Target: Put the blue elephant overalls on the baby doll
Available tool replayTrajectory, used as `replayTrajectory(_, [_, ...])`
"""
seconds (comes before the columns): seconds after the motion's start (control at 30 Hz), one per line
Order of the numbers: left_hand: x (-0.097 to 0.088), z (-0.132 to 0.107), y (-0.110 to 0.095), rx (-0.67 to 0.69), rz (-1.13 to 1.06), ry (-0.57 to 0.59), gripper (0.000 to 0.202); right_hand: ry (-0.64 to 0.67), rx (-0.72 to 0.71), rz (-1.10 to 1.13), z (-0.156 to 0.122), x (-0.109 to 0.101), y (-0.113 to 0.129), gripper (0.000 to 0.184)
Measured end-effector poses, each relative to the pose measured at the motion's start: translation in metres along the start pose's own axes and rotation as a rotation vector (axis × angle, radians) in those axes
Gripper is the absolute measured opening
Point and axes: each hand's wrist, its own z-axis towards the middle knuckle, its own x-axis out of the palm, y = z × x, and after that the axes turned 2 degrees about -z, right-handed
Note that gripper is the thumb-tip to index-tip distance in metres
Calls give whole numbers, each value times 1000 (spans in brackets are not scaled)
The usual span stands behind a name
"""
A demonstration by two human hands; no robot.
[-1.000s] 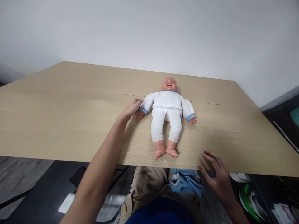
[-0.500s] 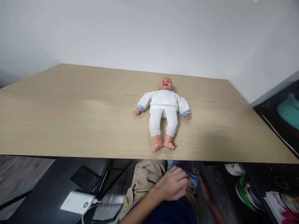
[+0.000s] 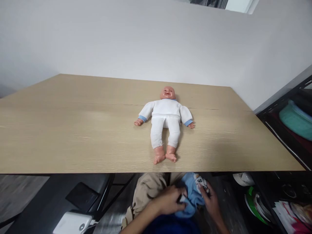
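Below the table edge, over my lap, a crumpled light blue cloth [image 3: 188, 188] with a white printed patch hangs between my hands. My left hand [image 3: 170, 199] is closed on its left side, fingers pinching the fabric. My right hand [image 3: 211, 199] grips the printed part at the right, thumb on top. Whether the cloth is a garment I cannot tell. On the table, a baby doll [image 3: 168, 109] lies on its back in a white top with blue cuffs and white trousers, arms spread, feet toward me. Neither hand touches it.
The wooden table [image 3: 97, 136] reaches back to a pale wall. At lower left, a black chair [image 3: 48, 191] carries a dark phone-like slab [image 3: 83, 196] and a white power bank [image 3: 71, 223] with a cable. A dark shelf [image 3: 280, 130] stands at the right, with a teal bag [image 3: 296, 120].
My view has tilted up slightly. The blue cloth, mostly hidden behind my left hand before, now shows between both hands. My right hand has come onto its printed part.
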Motion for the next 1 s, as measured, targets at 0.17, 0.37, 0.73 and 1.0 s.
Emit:
replayTrajectory(0.17, [-58,-36,-48,257,-246,363,37,104,-199,-83,-11,-27,55,39])
replayTrajectory(0.37, [-192,-59,-126,493,-156,-483,50,627,-822,20,53,-29,206,5])
replayTrajectory(0.73, [-329,-23,-162,719,74,-409,32,794,-1315,14,169,5,378,15])
replayTrajectory(1.0, [-395,-16,-180,820,266,-502,12,731,-1269,87,211,40,391,16])
